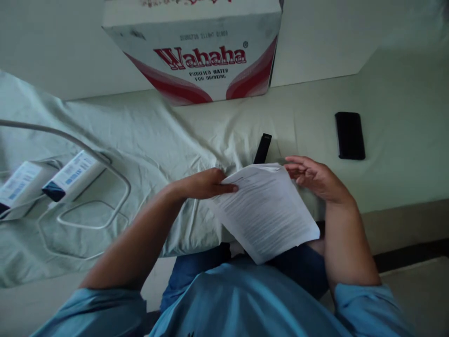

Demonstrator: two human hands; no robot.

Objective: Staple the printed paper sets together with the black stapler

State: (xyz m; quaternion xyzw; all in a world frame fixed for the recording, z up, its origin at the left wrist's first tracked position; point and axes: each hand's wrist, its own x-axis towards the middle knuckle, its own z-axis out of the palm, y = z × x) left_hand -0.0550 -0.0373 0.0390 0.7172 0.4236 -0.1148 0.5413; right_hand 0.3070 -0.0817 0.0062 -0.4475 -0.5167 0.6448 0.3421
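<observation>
My left hand [210, 183] pinches the upper left edge of a sheaf of printed papers [266, 210], thumb on top and fingers hidden beneath. The papers tilt over my lap at the edge of the cloth-covered surface, and their far corner looks slightly crumpled. At the upper right edge of the papers is my right hand [314, 178], its fingers loosely stretched and apart. Whether those fingertips touch the sheets I cannot tell. A slim black object [263, 146] lies just beyond the papers, its near end hidden by them.
A Wahaha water carton [206, 61] stands at the back against the wall. A black phone [350, 135] lies to the right on the pale green cloth [308, 112]. At the left are two white boxes [75, 175] with a white cable [119, 182] looping around them.
</observation>
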